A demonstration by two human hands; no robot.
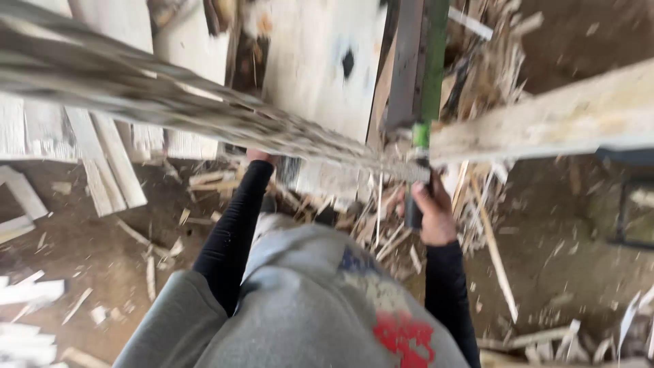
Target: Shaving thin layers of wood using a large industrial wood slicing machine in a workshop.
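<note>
Both hands hold: right hand (432, 208) grips a dark tool handle (413, 212), left hand (259, 157) supports the splintered plank (204, 112) above.

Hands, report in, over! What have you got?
Right hand gripping dark handle. Left hand under long wooden board. Splintered wood scraps underfoot.

- A long plank (204, 112) runs across the view from upper left to centre.
- A beam (545, 119) lies to its right.
- A post (417, 61) stands between them.
- Scraps (102, 170) lie on the ground (82, 238) below.
</note>
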